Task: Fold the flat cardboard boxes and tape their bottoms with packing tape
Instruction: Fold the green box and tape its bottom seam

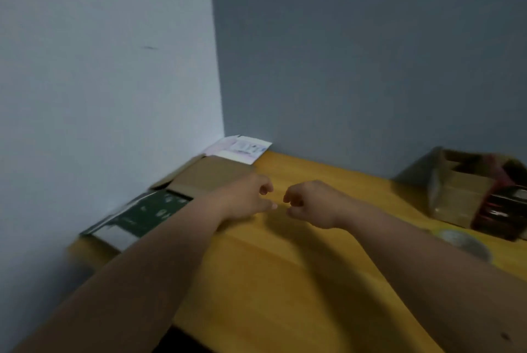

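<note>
Head view, blurred by motion. Yellow wooden surface (285, 281) pushed into a corner of grey-blue walls (114, 67).

Along the left wall, flat cardboard boxes (211, 173) lie in an overlapping row: a white printed one (242, 149) farthest back in the corner, a plain brown one in the middle, a dark green printed one (148, 213) nearest. They touch the wall; the left forearm crosses in front of the green one and hides its near right edge.

Far right, near the back wall, a folded brown carton (456, 190) stands upright with dark red items (502, 210) against its right side; too blurred to identify. Just in front of it a roll of packing tape (464, 241) lies flat on the surface, partly hidden by the right forearm.

Both bare arms reach forward over the middle of the surface. Left hand (248, 198) and right hand (310, 204) sit close together, apart, knuckles up, fingers curled inward. Each grip is clenched on nothing visible. Left hand is just beside the brown flat box, whether touching it cannot be told.

Print on the white and green boxes is unreadable.
</note>
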